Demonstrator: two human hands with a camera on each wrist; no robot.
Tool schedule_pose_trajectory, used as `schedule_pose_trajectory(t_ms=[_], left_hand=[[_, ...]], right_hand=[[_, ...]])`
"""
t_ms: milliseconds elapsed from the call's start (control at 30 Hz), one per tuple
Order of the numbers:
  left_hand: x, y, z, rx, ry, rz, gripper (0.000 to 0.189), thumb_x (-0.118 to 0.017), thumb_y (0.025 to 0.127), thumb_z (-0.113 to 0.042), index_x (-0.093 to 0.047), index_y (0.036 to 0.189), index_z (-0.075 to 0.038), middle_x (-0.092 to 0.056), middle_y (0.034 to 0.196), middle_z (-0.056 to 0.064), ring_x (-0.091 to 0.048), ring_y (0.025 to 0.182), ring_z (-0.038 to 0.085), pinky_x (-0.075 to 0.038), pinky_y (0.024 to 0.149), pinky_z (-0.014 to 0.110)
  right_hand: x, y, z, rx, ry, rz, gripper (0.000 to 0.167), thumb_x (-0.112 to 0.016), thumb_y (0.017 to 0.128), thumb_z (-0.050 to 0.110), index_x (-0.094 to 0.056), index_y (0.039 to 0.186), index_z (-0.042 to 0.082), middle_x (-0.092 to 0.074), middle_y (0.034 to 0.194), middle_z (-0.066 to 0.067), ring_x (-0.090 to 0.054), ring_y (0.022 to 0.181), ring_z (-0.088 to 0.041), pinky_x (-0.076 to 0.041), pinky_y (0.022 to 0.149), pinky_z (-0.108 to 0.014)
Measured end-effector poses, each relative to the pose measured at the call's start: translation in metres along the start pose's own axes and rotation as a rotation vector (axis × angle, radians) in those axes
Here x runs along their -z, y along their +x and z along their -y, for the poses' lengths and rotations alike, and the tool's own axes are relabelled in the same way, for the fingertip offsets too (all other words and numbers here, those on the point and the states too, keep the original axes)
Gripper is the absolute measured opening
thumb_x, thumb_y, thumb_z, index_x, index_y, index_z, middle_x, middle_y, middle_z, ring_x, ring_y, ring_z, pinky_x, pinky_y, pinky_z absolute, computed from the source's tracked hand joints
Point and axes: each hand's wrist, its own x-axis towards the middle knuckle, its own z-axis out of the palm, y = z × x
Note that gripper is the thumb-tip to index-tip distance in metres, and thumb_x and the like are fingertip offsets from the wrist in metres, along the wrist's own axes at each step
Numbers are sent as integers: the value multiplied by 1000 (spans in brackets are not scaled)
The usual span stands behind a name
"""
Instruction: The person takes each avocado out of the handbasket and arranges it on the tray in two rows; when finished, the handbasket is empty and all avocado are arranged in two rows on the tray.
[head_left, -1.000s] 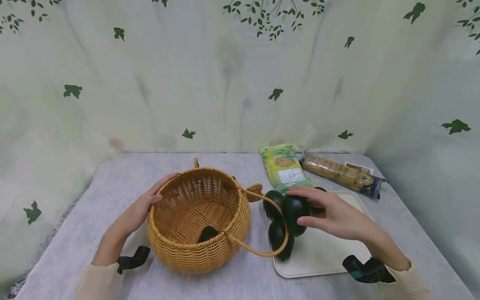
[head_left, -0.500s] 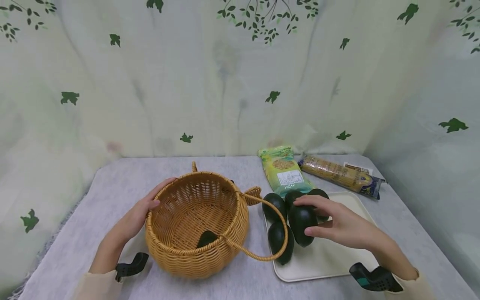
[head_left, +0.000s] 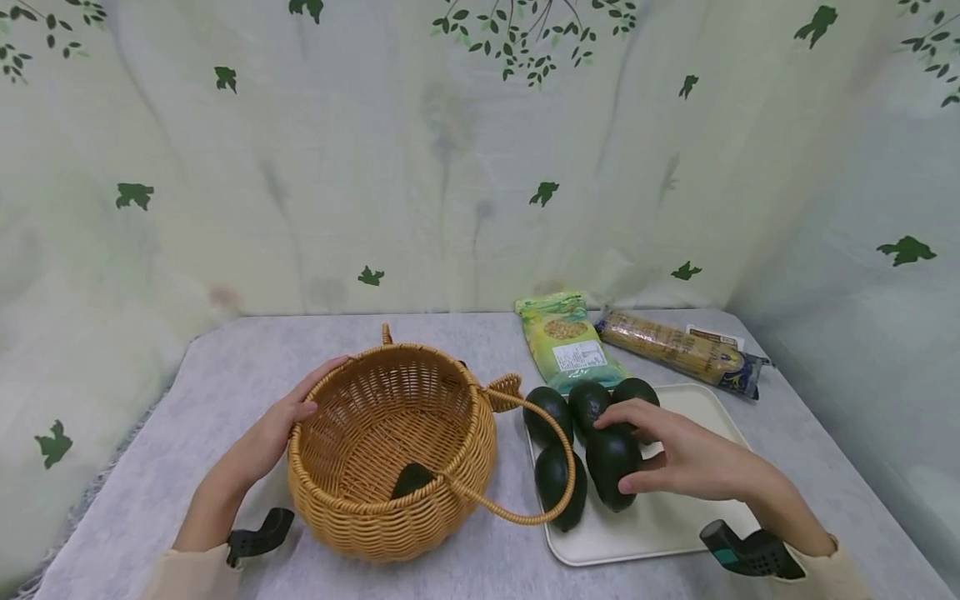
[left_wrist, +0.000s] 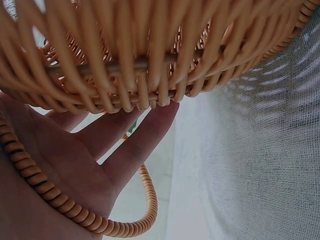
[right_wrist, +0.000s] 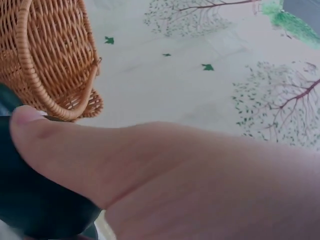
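Observation:
My left hand [head_left: 273, 429] holds the round wicker basket [head_left: 393, 529] at its left rim, thumb over the edge. In the left wrist view, the fingers [left_wrist: 145, 137] reach the outside of the woven wall. A dark green piece [head_left: 412, 480] shows inside the basket, partly cut off by its near rim. My right hand [head_left: 675, 450] grips a dark green avocado [head_left: 613, 467] between thumb and fingers over the white tray [head_left: 645, 533]. Several more avocados [head_left: 562, 487] lie close together on the tray's left half. The right wrist view shows the thumb against the avocado [right_wrist: 40, 190].
The basket's looped handle [head_left: 573, 475] hangs out over the tray's left edge, in front of an avocado. Behind the tray lie a green and yellow food bag [head_left: 566, 342] and a long pack of pasta [head_left: 678, 346]. A printed cloth [head_left: 450, 167] backs the table.
My right hand has moved the gripped avocado right and nearer to me, lower over the tray, uncovering another avocado behind it. The left hand keeps its place on the basket.

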Motion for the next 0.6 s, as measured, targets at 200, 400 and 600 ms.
schedule_pose_trajectory(t_ms=[200,400,600], left_hand=[[0,0,0,2,8,-6,59,-31,108,-22,-21,166,-30,-27,167,-7,-31,139,-10,-39,102,19],[1,1,-1,10,19,-7,58,-30,109,-24,-21,166,-31,-26,168,1,-32,139,-9,-41,101,22],[-1,1,-2,4,16,-4,58,-31,109,-23,-21,166,-30,-26,168,1,-31,139,-10,-39,102,21]], right_hand=[[-3,2,-1,-20,-87,15,60,-86,83,36,-60,134,19,-50,139,-13,-56,121,-38,-59,79,-35],[-9,7,-4,-65,-168,22,59,-87,81,40,-62,131,19,-53,134,-10,-56,120,-33,-58,76,-30],[-13,9,-4,-98,-233,28,60,-89,78,43,-64,128,19,-58,131,-5,-58,115,-26,-57,77,-31]])
